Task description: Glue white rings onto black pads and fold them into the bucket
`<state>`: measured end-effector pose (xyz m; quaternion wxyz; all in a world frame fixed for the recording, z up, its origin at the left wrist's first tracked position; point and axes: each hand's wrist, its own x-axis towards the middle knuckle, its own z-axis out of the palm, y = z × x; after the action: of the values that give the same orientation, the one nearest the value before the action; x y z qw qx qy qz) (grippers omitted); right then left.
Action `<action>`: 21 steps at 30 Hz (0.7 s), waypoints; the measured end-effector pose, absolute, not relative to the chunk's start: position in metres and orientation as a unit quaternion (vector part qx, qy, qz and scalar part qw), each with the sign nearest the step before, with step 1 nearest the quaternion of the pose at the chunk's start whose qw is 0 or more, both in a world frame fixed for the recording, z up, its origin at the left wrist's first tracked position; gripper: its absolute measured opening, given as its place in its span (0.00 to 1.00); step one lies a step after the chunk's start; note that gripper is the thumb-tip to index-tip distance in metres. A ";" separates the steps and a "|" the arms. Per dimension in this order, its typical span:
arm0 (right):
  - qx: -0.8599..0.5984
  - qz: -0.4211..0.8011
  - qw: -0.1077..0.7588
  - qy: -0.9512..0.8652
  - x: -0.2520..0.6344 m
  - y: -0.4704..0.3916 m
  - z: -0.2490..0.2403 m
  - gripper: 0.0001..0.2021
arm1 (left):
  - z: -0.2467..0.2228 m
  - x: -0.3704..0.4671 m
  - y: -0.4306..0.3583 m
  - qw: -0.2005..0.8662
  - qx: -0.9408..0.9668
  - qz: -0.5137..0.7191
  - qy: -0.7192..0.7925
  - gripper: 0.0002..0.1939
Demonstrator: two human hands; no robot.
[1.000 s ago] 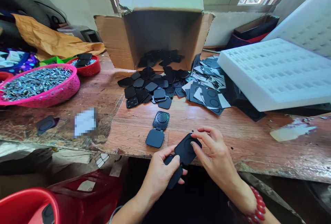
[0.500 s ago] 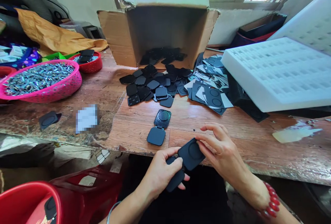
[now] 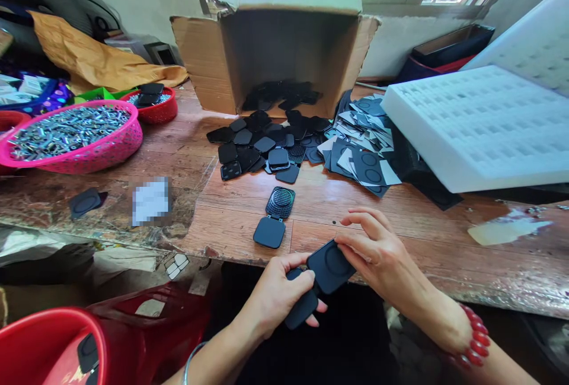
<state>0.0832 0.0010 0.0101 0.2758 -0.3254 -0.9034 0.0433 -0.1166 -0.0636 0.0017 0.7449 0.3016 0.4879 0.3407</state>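
Note:
My left hand [image 3: 278, 293] grips a black two-panel hinged case [image 3: 301, 308], its thumb over the hinge side of the lower panel. The case lies unfolded over the table's front edge, and its upper panel bears a dark sheet with a ring [image 3: 331, 265]. At that panel's upper right corner, my right hand [image 3: 377, 254] pinches the edge with bent fingertips; its thumb is hidden. Just beyond my hands a second hinged case [image 3: 269, 232] lies open on the table, with one smooth panel and one latticed panel showing concentric circles.
A cardboard box [image 3: 195, 64] on its side spills black panels [image 3: 264, 145]. Beside them lie ringed sheets [image 3: 368, 165] and a white foam tray [image 3: 480, 130]. At left are a pink basket [image 3: 89, 159] of metal pins and a red bowl [image 3: 162, 113]; below stands a red bin [image 3: 100, 337].
Both hands keep nearly the same hold on the case. My right hand and wrist have shifted slightly to the right; the view has moved a little.

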 end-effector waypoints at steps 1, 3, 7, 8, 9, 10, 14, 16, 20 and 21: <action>-0.323 0.042 0.271 -0.906 0.084 0.002 0.011 0.05 | 0.001 -0.117 -0.063 0.746 0.300 0.340 0.487 0.24; -0.318 0.043 0.259 -0.911 0.084 0.004 0.012 0.06 | 0.000 -0.117 -0.064 0.749 0.299 0.338 0.485 0.22; -0.305 0.042 0.241 -0.920 0.084 0.006 0.015 0.05 | -0.001 -0.118 -0.064 0.752 0.298 0.336 0.482 0.20; -0.304 0.040 0.240 -0.921 0.084 0.006 0.016 0.06 | -0.001 -0.118 -0.064 0.753 0.297 0.337 0.481 0.20; -0.304 0.038 0.239 -0.921 0.084 0.006 0.016 0.06 | -0.001 -0.118 -0.064 0.753 0.297 0.338 0.480 0.20; -0.305 0.036 0.237 -0.922 0.084 0.006 0.017 0.06 | -0.001 -0.119 -0.064 0.754 0.297 0.338 0.479 0.20; -0.299 0.038 0.225 -0.927 0.083 0.007 0.017 0.07 | -0.001 -0.119 -0.062 0.757 0.293 0.334 0.479 0.20; -0.297 0.043 0.221 -0.928 0.083 0.008 0.017 0.07 | -0.001 -0.120 -0.061 0.756 0.297 0.333 0.479 0.20; -0.292 0.043 0.216 -0.931 0.083 0.009 0.016 0.07 | -0.001 -0.120 -0.061 0.751 0.302 0.332 0.484 0.21; -0.290 0.043 0.215 -0.932 0.082 0.009 0.016 0.07 | -0.001 -0.120 -0.061 0.751 0.302 0.331 0.486 0.21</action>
<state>0.0825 0.0090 0.0163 0.2147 -0.2899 -0.9317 0.0431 -0.1205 -0.0612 -0.0010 0.7505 0.3016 0.4860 0.3310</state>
